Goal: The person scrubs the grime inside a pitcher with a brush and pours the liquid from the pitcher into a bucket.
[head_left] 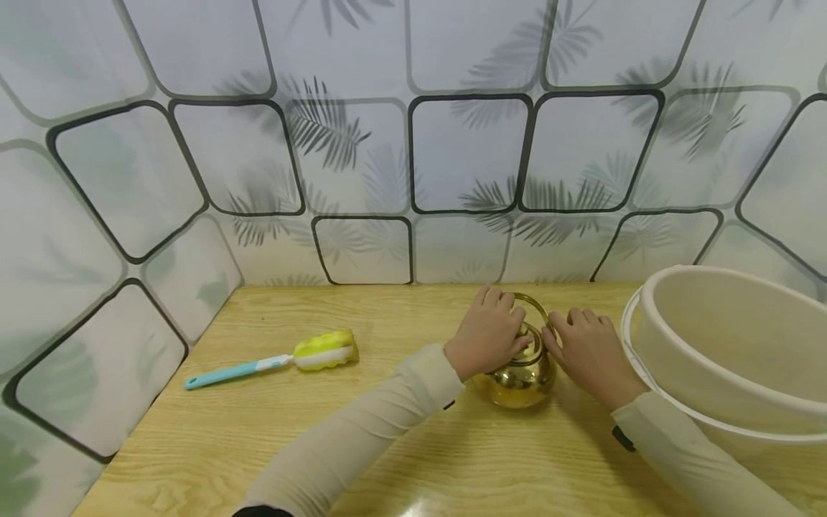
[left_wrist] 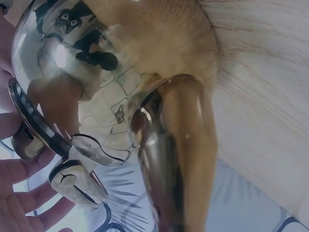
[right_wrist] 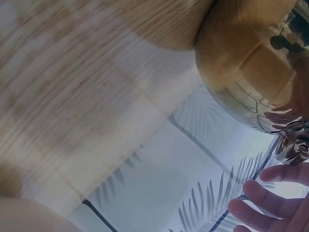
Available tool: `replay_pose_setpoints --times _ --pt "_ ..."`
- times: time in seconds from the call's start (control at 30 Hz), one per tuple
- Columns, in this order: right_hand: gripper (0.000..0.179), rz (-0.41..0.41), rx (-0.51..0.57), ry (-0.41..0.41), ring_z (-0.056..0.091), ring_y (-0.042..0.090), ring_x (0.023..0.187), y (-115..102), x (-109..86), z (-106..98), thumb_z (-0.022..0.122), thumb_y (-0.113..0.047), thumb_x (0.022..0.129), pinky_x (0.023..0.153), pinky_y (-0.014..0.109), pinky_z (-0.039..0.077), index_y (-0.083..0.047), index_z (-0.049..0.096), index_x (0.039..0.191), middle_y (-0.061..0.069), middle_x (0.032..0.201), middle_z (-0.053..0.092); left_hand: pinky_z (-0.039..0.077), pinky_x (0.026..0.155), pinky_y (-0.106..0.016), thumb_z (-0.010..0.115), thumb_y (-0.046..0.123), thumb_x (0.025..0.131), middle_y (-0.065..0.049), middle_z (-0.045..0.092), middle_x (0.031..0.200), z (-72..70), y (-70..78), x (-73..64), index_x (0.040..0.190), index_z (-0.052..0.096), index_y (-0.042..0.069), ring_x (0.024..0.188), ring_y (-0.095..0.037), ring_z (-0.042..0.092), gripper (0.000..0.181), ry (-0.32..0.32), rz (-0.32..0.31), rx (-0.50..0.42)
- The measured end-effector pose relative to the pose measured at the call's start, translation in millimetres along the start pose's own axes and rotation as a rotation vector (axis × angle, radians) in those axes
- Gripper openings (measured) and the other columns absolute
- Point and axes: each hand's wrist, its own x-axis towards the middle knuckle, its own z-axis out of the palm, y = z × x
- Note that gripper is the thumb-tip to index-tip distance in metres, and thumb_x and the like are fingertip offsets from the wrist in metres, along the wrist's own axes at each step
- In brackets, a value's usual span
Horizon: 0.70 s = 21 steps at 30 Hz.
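Observation:
A shiny gold kettle [head_left: 517, 391] stands upright on the wooden table, between both hands. My left hand [head_left: 486, 336] reaches over its top from the left; the fingers and thumb pinch the knob of the lid [left_wrist: 36, 118]. Its spout [left_wrist: 176, 150] shows in the left wrist view. At the right side of the arched handle [head_left: 533, 300], my right hand [head_left: 591, 352] holds the handle between thumb and index finger, with the other fingers extended. The right thumb's contact is partly hidden in the right wrist view.
A sponge bottle brush [head_left: 323, 350] with a yellow and white head and a blue handle lies on the table [head_left: 388, 445] at the left. A large cream bucket [head_left: 711, 373] stands close to my right forearm. A patterned wall covering [head_left: 468, 154] borders the table behind.

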Motion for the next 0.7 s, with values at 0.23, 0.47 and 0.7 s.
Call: replay_pose_setpoints --times 0.23,0.47,0.7 --pt "0.022 -0.002 0.006 0.02 0.051 0.031 0.054 0 0.7 0 0.06 -0.025 0.083 0.045 0.04 0.039 -0.004 0.056 0.086 0.014 0.064 0.052 0.04 0.101 -0.036 0.042 0.056 0.094 0.001 0.063 0.107 0.3 -2.5 1.4 0.1 0.065 0.021 0.103 -0.018 0.057 0.042 0.036 0.002 0.015" --pt "0.043 -0.015 -0.016 0.011 0.052 0.03 0.054 0 -0.5 1 0.032 -0.037 0.1 0.047 0.041 0.041 -0.003 0.055 0.086 0.014 0.064 0.052 0.041 0.099 -0.035 0.042 0.054 0.094 0.002 0.062 0.103 -3.8 -5.4 3.4 0.102 0.064 0.021 0.102 -0.017 0.058 0.04 0.057 0.003 0.008" --pt "0.055 -0.014 -0.01 0.019 0.05 0.029 0.052 0 -0.8 2 0.017 -0.04 0.101 0.046 0.04 0.04 -0.003 0.055 0.086 0.014 0.063 0.051 0.044 0.095 -0.032 0.043 0.052 0.095 0.003 0.064 0.101 -9.9 -9.1 3.5 0.104 0.063 0.02 0.099 -0.015 0.061 0.039 0.056 0.021 -0.011"
